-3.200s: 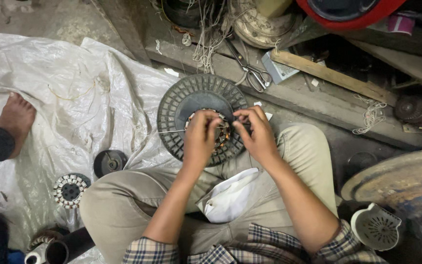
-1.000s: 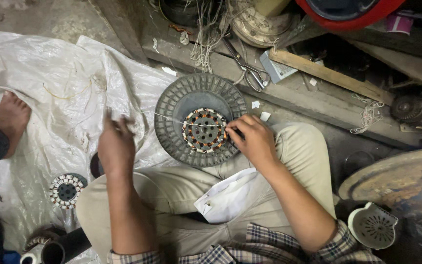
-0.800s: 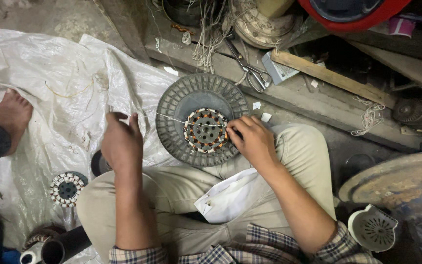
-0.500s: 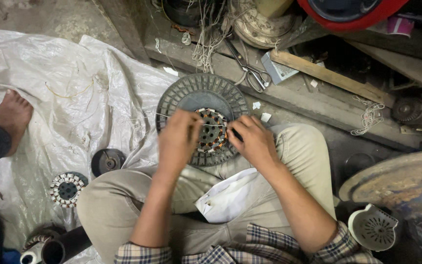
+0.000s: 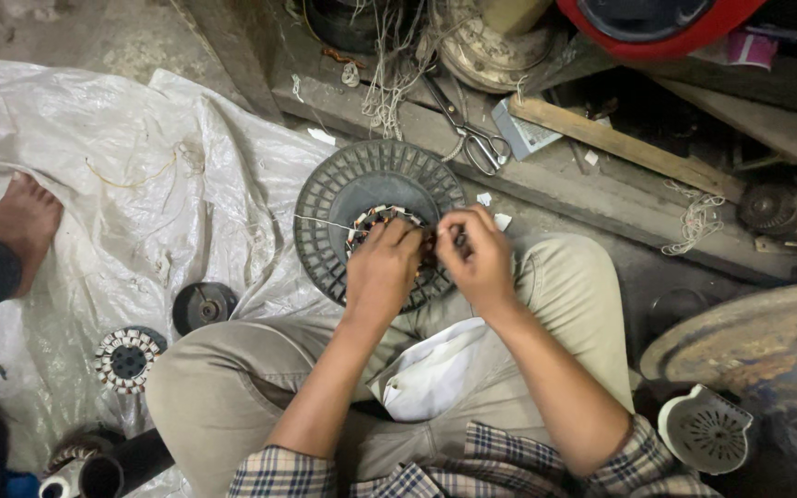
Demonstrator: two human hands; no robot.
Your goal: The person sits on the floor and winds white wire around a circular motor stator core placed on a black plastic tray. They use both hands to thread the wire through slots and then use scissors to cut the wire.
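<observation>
While the person sits cross-legged, a round dark ribbed fan housing [image 5: 334, 198] rests against the knees and holds a wound stator [image 5: 382, 219] at its centre, its pale coil slots ringed with copper. Left hand [image 5: 382, 267] covers the stator, fingers curled onto the windings. Right hand [image 5: 477, 254] pinches closed on a thin wire [image 5: 320, 222] stretching leftward across the housing. Scissors [image 5: 472, 138] lie beyond.

Scissors [image 5: 474, 138] lie behind the round grille [image 5: 343, 184], a wound stator [image 5: 127, 358] far left.
</observation>
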